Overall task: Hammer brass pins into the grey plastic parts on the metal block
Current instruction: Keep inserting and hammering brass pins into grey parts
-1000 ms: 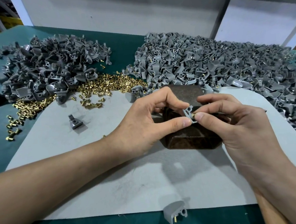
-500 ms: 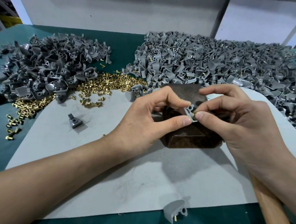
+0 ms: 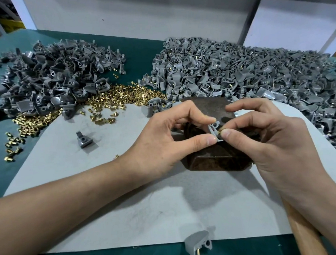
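Fingers point(image 3: 194, 113) and thumb of the left hand point(image 3: 160, 143) pinch a small grey plastic part point(image 3: 215, 130) over the top of the dark brown metal block point(image 3: 211, 164); whether it touches the block I cannot tell. Thumb and forefinger of the right hand point(image 3: 273, 140) pinch a short brass pin point(image 3: 220, 132) against that part's right side. The block sits mid-way on a pale grey sheet point(image 3: 128, 199) spread on the green table point(image 3: 138, 49). One loose grey part point(image 3: 83, 141) lies on the sheet's left half, and another part with a pin in it point(image 3: 197, 242) lies at its near edge. Toward the table's far edge lie a heap of loose brass pins point(image 3: 121, 98), a darker grey pile of parts point(image 3: 56, 81) at the left and a wider, lighter grey pile point(image 3: 239, 72) at the right. A wooden handle point(image 3: 304, 235) shows under the right forearm.
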A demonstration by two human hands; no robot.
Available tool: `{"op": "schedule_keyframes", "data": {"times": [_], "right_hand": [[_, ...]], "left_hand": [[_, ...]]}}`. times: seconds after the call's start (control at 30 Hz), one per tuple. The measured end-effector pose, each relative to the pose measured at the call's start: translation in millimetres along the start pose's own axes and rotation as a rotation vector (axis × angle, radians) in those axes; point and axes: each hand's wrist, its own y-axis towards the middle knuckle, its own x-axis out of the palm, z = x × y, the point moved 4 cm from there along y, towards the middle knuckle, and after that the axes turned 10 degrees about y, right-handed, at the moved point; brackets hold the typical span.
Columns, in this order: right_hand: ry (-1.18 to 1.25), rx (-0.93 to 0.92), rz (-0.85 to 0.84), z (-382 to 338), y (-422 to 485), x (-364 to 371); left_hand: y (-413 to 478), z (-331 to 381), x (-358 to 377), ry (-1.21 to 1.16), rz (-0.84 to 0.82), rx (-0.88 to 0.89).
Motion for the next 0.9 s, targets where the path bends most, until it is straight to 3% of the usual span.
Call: {"op": "schedule_keyframes", "data": {"times": [0.9], "right_hand": [[-0.057,-0.009,-0.074,-2.1,3.9,-0.2]], "left_hand": [[0.3,-1.7,0.6,-0.049,-0.011,-0.027]]}}
